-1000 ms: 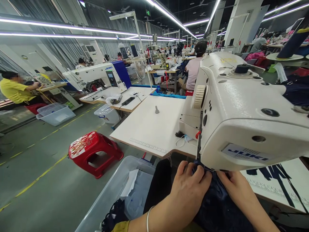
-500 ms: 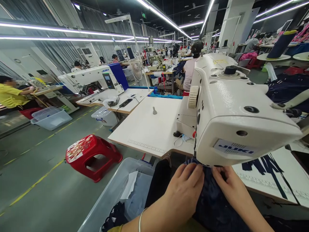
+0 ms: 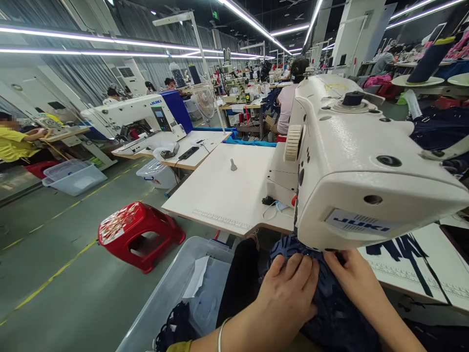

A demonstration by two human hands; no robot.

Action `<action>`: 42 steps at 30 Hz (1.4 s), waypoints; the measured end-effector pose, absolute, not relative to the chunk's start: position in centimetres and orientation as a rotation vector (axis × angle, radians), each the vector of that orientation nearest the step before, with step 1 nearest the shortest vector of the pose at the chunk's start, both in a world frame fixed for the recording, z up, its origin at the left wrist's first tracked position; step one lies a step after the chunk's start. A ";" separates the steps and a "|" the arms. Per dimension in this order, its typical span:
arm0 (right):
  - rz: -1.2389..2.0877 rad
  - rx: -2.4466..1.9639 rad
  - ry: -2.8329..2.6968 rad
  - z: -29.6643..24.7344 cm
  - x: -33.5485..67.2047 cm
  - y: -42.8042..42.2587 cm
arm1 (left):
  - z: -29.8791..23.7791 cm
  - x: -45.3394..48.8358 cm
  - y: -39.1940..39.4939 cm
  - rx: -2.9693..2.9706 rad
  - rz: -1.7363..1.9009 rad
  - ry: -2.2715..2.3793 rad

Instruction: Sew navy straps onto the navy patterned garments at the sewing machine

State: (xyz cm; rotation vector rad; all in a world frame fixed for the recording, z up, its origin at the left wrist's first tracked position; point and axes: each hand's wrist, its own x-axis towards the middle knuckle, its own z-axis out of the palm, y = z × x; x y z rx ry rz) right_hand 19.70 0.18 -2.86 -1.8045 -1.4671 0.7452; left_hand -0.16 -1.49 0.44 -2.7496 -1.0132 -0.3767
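A white sewing machine [image 3: 366, 161] with a JUKI label fills the right of the view, its head over a dark navy fabric piece [image 3: 335, 318]. My left hand [image 3: 289, 288] is closed on the fabric just below the machine head, fingers curled over it. On the right side my right hand [image 3: 350, 274] pinches the same fabric, its fingertips partly hidden beneath the head. The fabric hangs down toward my lap, and part of it bunches up left of the needle area. Needle and presser foot are out of sight.
A white worktable [image 3: 227, 190] carries a small grey metal piece [image 3: 233, 165]. Dark straps [image 3: 403, 252] lie on the right tabletop. Left of my leg stands a clear plastic bin [image 3: 172, 283], beyond it a red stool [image 3: 141, 234]. A co-worker [image 3: 286, 100] sits ahead.
My left hand has shifted slightly right and down with the fabric. More navy fabric now shows left of the machine head. The right hand stays nearly in place, and the view has tilted slightly.
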 end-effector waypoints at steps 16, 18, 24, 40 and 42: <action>0.593 -1.858 -1.560 -2.5 19.7 0.9 | 0.5 0.0 -1.3 -2.720 -0.396 -1.035; 0.629 -1.887 -1.556 -2.5 19.8 0.9 | 0.5 -0.1 -1.3 -2.732 -0.402 -1.033; 0.668 -1.927 -1.542 -2.4 19.8 1.0 | 0.2 -0.1 -1.1 -2.734 -0.418 -1.015; 0.685 -1.894 -1.552 -2.7 19.9 0.8 | -0.2 -0.1 -1.1 -2.719 -0.447 -1.004; 0.694 -1.915 -1.544 -2.7 19.8 0.8 | 0.0 -0.1 -1.1 -2.727 -0.454 -1.006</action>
